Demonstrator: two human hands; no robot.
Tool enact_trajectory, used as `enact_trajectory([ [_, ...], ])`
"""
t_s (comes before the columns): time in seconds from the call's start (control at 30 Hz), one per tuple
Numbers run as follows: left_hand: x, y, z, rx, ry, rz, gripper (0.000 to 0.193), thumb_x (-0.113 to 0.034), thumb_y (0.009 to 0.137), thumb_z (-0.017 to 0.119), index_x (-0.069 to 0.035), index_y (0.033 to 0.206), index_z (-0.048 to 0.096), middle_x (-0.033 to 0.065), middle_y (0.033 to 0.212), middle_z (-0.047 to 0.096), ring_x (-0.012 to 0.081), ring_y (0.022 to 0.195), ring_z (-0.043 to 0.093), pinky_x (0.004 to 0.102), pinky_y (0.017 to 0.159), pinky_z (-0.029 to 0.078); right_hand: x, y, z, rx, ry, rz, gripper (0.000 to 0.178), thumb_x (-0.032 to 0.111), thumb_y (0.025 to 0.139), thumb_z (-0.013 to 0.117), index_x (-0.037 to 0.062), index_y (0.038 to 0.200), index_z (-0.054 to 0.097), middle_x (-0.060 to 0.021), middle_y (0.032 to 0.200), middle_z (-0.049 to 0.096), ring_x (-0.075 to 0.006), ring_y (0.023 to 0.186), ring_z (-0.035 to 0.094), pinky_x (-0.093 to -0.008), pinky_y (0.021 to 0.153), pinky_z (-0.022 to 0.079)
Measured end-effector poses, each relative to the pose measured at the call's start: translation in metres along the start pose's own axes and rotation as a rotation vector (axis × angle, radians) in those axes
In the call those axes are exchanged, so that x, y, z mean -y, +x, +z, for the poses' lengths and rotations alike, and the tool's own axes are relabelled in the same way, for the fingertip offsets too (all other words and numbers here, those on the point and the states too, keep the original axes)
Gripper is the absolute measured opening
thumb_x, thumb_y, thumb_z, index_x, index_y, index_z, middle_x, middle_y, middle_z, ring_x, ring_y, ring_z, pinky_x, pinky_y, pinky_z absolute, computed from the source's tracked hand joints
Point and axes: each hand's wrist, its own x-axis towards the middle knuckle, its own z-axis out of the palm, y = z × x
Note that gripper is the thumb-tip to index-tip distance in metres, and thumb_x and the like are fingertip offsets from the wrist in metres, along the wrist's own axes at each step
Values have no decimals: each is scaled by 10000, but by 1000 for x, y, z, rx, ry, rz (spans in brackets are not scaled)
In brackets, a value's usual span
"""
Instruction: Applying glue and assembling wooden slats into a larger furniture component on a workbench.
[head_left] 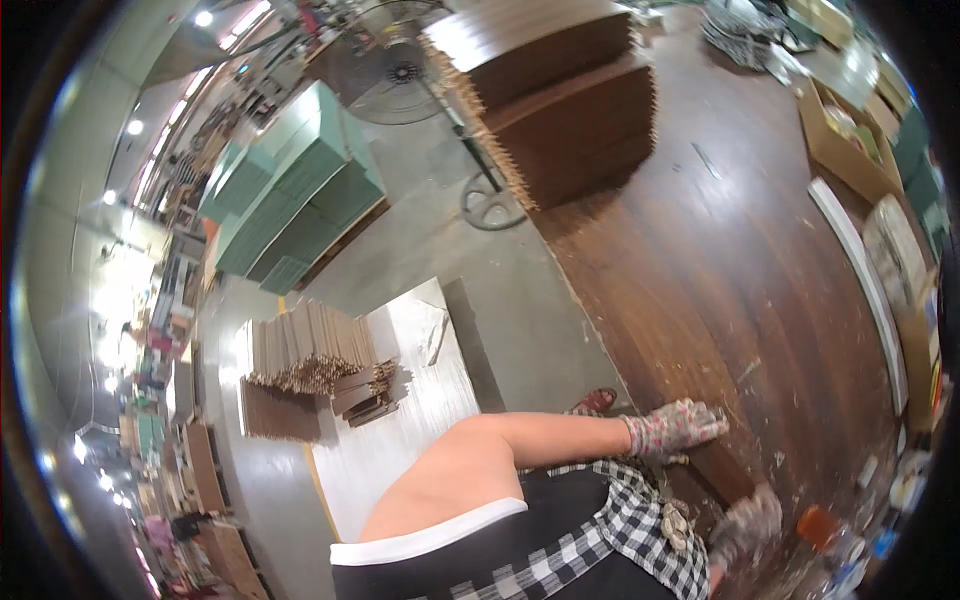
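Observation:
A short brown wooden board (pixel 722 472) lies at the near edge of the brown worktable (pixel 690 290), between my two gloved hands. My left hand (pixel 680 426), in a flowered glove, is at the board's left end, its fingers over the top and its thumb on the near side. At the other end, my right hand (pixel 748 522) touches the board; motion smears its fingers, so its grip cannot be made out. A black-and-white checked apron (pixel 635 515) hangs right against the table edge below the board.
Brown boards (pixel 580 130) stand in a tall stack at the table's far end. An orange-capped bottle (pixel 820 527), a white strip (pixel 862 285) and a cardboard box (pixel 845 145) line the right side. Leftward are stacked boards (pixel 305 350), green boxes (pixel 310 190) and a floor fan (pixel 403 73).

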Motion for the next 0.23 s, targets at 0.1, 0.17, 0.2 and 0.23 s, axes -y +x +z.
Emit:
enact_trajectory([
  [0.1, 0, 12, 14, -20, 74, 33, 789, -315, 635, 774, -52, 1315, 473, 167, 1249, 516, 323, 1122, 523, 433, 890, 446, -176, -56, -52, 315, -703, 395, 396, 375, 822, 688, 29, 1014, 692, -220, 1151, 626, -287, 1145, 538, -404, 940, 428],
  [0.17, -15, 6, -9, -15, 109, -9, 816, -373, 608, 780, -49, 1298, 487, 131, 1154, 547, 312, 1087, 529, 439, 891, 437, -72, 4, -53, 266, -793, 227, 292, 298, 836, 638, 37, 959, 678, -152, 948, 660, -302, 930, 606, -401, 834, 476],
  [0.2, -21, 9, -6, -69, 108, 15, 827, -390, 603, 782, -49, 1297, 490, 123, 1136, 551, 308, 1085, 525, 443, 898, 431, -95, -29, -43, -42, -651, 64, 258, 284, 848, 618, 45, 927, 676, -144, 947, 653, -305, 927, 599, -399, 843, 468],
  [0.23, -30, 16, -14, 29, 130, 6, 760, -407, 626, 777, -44, 1247, 533, 129, 1148, 545, 308, 1117, 500, 449, 924, 414, -99, -27, -39, -47, -643, 59, 258, 284, 848, 618, 45, 927, 676, -144, 947, 653, -305, 927, 599, -399, 843, 468],
])
